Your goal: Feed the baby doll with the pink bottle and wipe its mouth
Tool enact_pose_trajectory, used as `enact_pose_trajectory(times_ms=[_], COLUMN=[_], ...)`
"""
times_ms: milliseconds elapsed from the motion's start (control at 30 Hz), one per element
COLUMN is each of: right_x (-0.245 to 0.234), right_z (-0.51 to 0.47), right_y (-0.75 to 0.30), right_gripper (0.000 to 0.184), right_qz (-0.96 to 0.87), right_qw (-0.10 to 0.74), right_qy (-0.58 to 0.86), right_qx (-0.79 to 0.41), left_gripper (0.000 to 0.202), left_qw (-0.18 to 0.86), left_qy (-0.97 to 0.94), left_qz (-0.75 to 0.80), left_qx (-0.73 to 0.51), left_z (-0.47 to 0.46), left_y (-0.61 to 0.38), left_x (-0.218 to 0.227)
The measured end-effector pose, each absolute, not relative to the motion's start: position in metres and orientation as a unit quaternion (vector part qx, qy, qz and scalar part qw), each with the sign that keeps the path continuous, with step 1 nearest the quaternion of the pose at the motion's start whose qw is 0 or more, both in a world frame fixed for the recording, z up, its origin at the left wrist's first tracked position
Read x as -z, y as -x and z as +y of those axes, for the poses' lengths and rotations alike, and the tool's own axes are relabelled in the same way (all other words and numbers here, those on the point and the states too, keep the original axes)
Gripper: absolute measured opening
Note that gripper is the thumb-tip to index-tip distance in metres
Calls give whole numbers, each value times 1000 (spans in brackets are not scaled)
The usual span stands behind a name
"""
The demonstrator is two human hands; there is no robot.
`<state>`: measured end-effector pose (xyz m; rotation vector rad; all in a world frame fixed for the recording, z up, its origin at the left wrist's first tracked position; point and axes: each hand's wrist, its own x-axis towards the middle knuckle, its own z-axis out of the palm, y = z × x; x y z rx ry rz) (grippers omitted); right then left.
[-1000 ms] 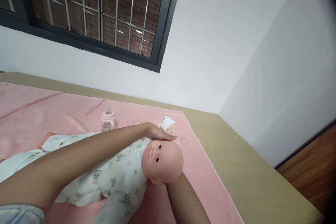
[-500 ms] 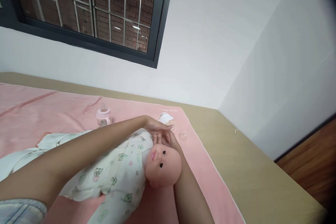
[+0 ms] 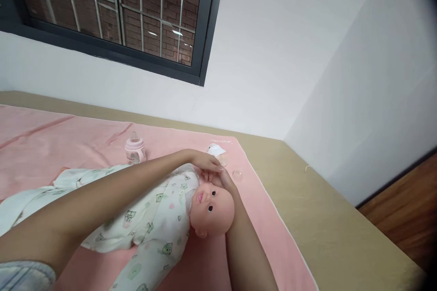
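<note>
A baby doll (image 3: 212, 211) in a white, bear-print outfit lies on its back on a pink blanket (image 3: 30, 129), head to the right. My left forearm crosses above its body. My left hand (image 3: 205, 162) is closed over the doll's far hand beside its head, fingers together and reaching onto my right hand (image 3: 223, 178). From below, my right forearm passes beside the doll's head, touching or nearly touching it. The fingers of my right hand are mostly hidden under the left, so their grip does not show.
A pink baby bottle (image 3: 135, 149) stands beyond the doll. Past my hands lie a white item (image 3: 215, 149) and a small clear round object (image 3: 237, 175). The blanket covers part of a wooden surface (image 3: 300, 218), which meets white walls below a barred window (image 3: 112, 13).
My left hand has settled lower over my right, its fingers flatter. The doll's head has shifted slightly up and left.
</note>
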<state>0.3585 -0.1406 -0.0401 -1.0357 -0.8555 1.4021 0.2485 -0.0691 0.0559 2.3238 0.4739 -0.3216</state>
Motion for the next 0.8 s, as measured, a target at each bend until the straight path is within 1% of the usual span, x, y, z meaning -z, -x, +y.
enact_pose_trajectory(times_ms=[100, 167, 267, 367, 433, 533, 633, 800], right_x=[47, 53, 60, 63, 63, 63, 64, 65], right_z=[-127, -122, -118, -119, -120, -121, -121, -121], right_y=[-377, -388, -398, -399, -398, -397, -397, -399], right_gripper=[29, 34, 42, 44, 43, 40, 41, 43], right_qz=[-355, -342, -323, -327, -335, -329, -322, -343], right_qw=[582, 583, 585, 579, 568, 579, 597, 595], right_qy=[383, 343, 329, 325, 320, 320, 326, 318], right_qx=[-623, -653, -668, -672, -680, -673, -658, -653], left_gripper=[45, 43, 41, 39, 37, 34, 33, 34], left_qw=[278, 230, 178, 135, 133, 155, 175, 198], left_qy=[-931, -934, -929, -917, -909, -898, -891, -892], left_qz=[234, 269, 306, 341, 357, 365, 363, 347], left_qx=[11, -49, -112, -156, -171, -192, -210, -211], left_z=[-73, -79, -95, -114, -124, -133, -135, -131], left_y=[-228, -211, -187, -168, -158, -147, -139, -132], left_x=[-74, -82, -88, -87, -86, -84, -79, -68])
